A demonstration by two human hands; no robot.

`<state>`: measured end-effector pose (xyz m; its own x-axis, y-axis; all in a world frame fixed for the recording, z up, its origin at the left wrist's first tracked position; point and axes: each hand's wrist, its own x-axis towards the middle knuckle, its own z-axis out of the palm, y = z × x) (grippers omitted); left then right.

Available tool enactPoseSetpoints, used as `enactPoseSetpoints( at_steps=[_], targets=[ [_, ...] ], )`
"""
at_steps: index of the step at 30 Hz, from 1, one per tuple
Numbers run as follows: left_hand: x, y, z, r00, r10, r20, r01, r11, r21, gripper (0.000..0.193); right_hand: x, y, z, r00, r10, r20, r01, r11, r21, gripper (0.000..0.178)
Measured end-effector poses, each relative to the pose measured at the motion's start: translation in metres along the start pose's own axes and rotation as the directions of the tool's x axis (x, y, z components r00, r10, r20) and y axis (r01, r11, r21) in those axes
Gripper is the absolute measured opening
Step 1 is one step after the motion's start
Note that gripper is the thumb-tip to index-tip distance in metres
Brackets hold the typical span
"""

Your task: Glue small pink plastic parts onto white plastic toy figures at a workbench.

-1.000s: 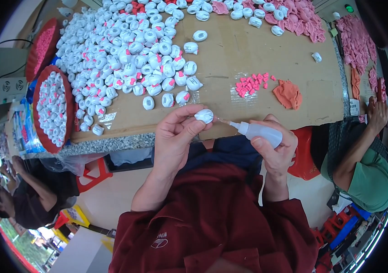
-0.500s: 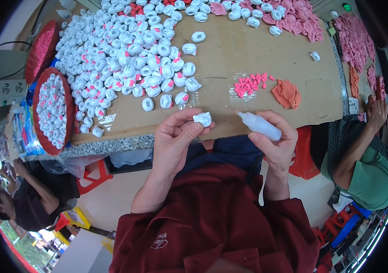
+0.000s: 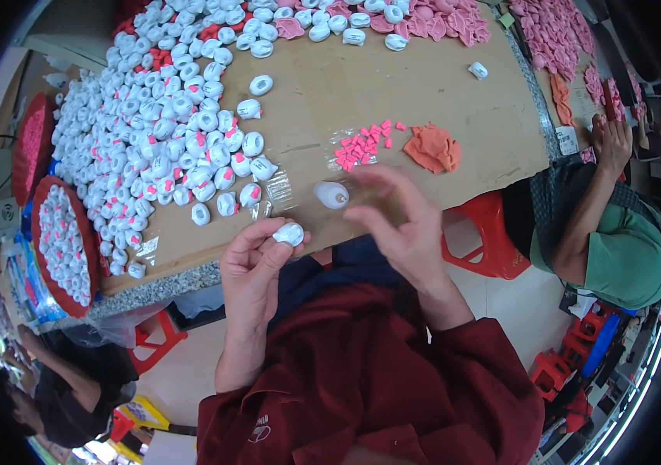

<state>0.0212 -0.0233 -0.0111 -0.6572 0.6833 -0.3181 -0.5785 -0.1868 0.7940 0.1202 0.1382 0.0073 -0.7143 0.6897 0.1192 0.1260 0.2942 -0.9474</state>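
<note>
My left hand (image 3: 257, 267) pinches a small white round piece (image 3: 289, 232) between thumb and fingertips, just in front of the table edge. My right hand (image 3: 400, 225) is blurred, with its fingers spread and nothing in them. A small white glue bottle (image 3: 331, 194) sits on the brown table (image 3: 423, 85) just left of its fingertips. A little heap of pink bits (image 3: 361, 147) on clear plastic lies beyond the bottle.
A big heap of white round pieces (image 3: 168, 132) covers the table's left half. An orange cloth (image 3: 432, 147) lies right of the pink bits. Red trays (image 3: 63, 244) of white pieces stand at the left. A person in green (image 3: 617, 248) sits at the right by a red stool (image 3: 485, 232).
My right hand has let go of the glue bottle, which now rests on the table. The hand has opened and drawn away. My left hand still holds the white piece.
</note>
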Motion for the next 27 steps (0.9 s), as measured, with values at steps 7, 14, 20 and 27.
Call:
enactPoseSetpoints(
  at_steps=[7, 14, 20, 27],
  targets=[
    [0.004, -0.004, 0.014, 0.998, -0.032, 0.060, 0.033, 0.999, -0.008, 0.025, 0.029, 0.030, -0.024, 0.969, -0.195, -0.153, 0.102, 0.876, -0.472, 0.013],
    [0.005, -0.013, 0.022, 0.998, -0.010, 0.055, 0.009, 1.000, 0.017, 0.024, 0.022, 0.021, -0.024, 0.964, -0.236, -0.125, 0.152, 0.871, -0.467, 0.012],
    [0.002, -0.021, 0.028, 0.982, 0.169, 0.081, -0.179, 0.975, 0.134, 0.027, -0.017, -0.010, -0.014, 0.985, -0.173, 0.010, 0.172, 0.964, -0.203, 0.016],
    [0.001, -0.026, 0.028, 0.942, 0.310, 0.129, -0.333, 0.911, 0.244, 0.026, -0.026, -0.011, -0.001, 0.986, -0.163, 0.033, 0.166, 0.970, -0.176, 0.017]
  ],
)
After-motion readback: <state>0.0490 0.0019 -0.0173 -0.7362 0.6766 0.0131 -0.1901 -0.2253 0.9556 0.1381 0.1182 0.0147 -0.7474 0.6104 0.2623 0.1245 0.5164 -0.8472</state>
